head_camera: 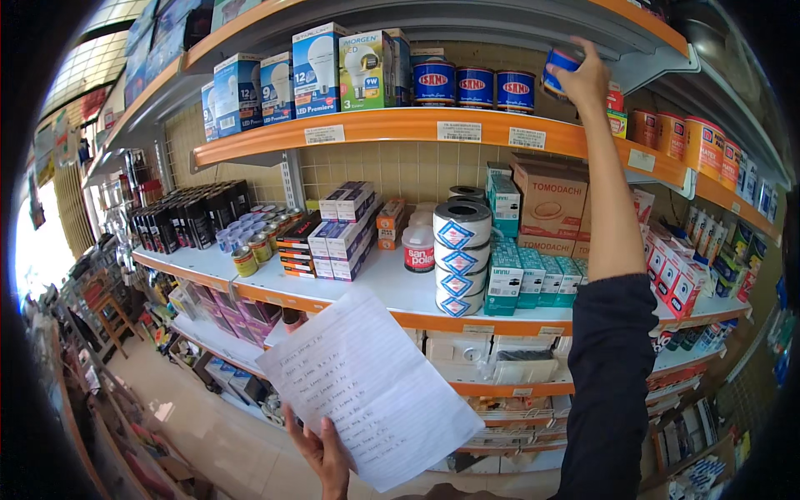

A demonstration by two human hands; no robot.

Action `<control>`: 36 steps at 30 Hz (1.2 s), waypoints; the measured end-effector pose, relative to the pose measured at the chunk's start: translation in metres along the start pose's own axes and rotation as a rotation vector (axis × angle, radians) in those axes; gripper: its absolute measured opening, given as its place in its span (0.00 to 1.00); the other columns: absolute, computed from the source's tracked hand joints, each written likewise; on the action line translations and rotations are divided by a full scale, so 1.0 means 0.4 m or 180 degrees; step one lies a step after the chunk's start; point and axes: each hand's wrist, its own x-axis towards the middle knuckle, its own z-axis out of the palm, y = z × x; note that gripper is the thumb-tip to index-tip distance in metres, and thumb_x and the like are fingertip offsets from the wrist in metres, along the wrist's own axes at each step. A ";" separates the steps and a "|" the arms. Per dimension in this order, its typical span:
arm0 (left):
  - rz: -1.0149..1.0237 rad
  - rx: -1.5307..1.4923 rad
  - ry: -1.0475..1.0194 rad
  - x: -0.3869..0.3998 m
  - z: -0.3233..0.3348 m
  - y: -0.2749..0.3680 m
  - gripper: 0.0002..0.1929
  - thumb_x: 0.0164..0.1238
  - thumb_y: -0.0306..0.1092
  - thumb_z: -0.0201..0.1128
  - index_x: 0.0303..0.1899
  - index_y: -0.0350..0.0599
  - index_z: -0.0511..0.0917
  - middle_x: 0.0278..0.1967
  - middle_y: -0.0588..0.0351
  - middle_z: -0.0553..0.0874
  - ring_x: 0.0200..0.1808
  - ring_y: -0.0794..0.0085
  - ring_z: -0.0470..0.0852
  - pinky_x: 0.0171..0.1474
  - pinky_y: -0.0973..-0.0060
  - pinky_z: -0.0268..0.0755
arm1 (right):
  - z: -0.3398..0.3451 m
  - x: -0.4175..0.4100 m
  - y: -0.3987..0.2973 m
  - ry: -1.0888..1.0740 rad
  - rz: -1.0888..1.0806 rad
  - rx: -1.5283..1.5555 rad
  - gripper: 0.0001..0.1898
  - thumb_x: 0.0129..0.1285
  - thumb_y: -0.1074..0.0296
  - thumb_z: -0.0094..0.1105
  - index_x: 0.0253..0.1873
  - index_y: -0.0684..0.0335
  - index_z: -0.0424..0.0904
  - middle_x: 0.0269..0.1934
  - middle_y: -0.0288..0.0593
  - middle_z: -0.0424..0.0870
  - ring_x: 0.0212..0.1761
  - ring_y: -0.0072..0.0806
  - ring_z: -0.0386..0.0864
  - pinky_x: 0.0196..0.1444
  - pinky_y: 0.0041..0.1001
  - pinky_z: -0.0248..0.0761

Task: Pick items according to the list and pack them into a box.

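My right hand (pixel 584 78) is raised to the upper shelf, its fingers around a small blue can (pixel 560 70) with a red-and-white label. The can is tilted and appears just off the shelf board. To its left, three matching blue Isamu cans (pixel 476 87) stand in a row. Low in front of me, my left hand (pixel 320 447) holds a lined sheet of paper (pixel 381 400) by its lower left edge. Handwriting in several lines covers the sheet.
LED bulb boxes (pixel 315 72) stand left on the orange-edged upper shelf (pixel 387 128); orange Matex cans (pixel 703 147) stand right. Below are black spray cans (pixel 187 219), stacked tape rolls (pixel 462 256), teal boxes (pixel 505 275) and Tomodachi cartons (pixel 550 200). A wooden stool (pixel 111 306) stands in the aisle.
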 end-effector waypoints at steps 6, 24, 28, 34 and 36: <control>-0.0058 0.0613 -0.0566 0.081 0.049 0.050 0.20 0.66 0.25 0.50 0.59 0.33 0.67 0.57 0.43 0.72 0.60 0.64 0.67 0.64 0.71 0.54 | -0.181 -0.147 -0.106 -0.0763 -0.0677 0.2846 0.33 0.47 0.60 0.70 0.62 0.50 0.69 0.46 0.49 0.76 0.47 0.34 0.78 0.39 0.27 0.77; -0.0325 -0.0317 -0.0964 0.107 0.120 0.073 0.44 0.39 0.43 0.72 0.61 0.35 0.60 0.51 0.49 0.74 0.52 0.64 0.75 0.59 0.66 0.66 | -0.224 -0.523 -0.394 -0.4506 -0.2633 0.3620 0.36 0.42 0.66 0.73 0.60 0.52 0.69 0.55 0.45 0.73 0.48 0.31 0.75 0.47 0.28 0.74; -0.0324 -0.0539 -0.1191 0.079 0.107 0.087 0.45 0.40 0.39 0.73 0.62 0.34 0.59 0.54 0.45 0.73 0.54 0.63 0.73 0.58 0.66 0.66 | -0.027 -0.187 -0.290 -0.0921 -0.1751 0.1384 0.28 0.48 0.54 0.69 0.56 0.51 0.73 0.49 0.57 0.75 0.51 0.42 0.76 0.51 0.36 0.72; -0.0140 -0.0569 -0.1288 0.083 0.059 0.111 0.47 0.34 0.42 0.73 0.60 0.36 0.59 0.52 0.46 0.72 0.52 0.63 0.73 0.56 0.68 0.67 | 0.144 0.021 -0.084 -0.1475 -0.0026 -0.0671 0.44 0.47 0.57 0.68 0.69 0.37 0.53 0.67 0.66 0.50 0.68 0.59 0.53 0.64 0.51 0.56; -0.0110 -0.0565 -0.1256 0.090 0.056 0.115 0.47 0.34 0.43 0.73 0.60 0.36 0.59 0.52 0.46 0.72 0.52 0.63 0.74 0.56 0.68 0.67 | 0.169 0.025 -0.059 -0.1728 0.0102 -0.0903 0.47 0.46 0.55 0.70 0.70 0.38 0.49 0.67 0.65 0.51 0.68 0.55 0.55 0.65 0.49 0.56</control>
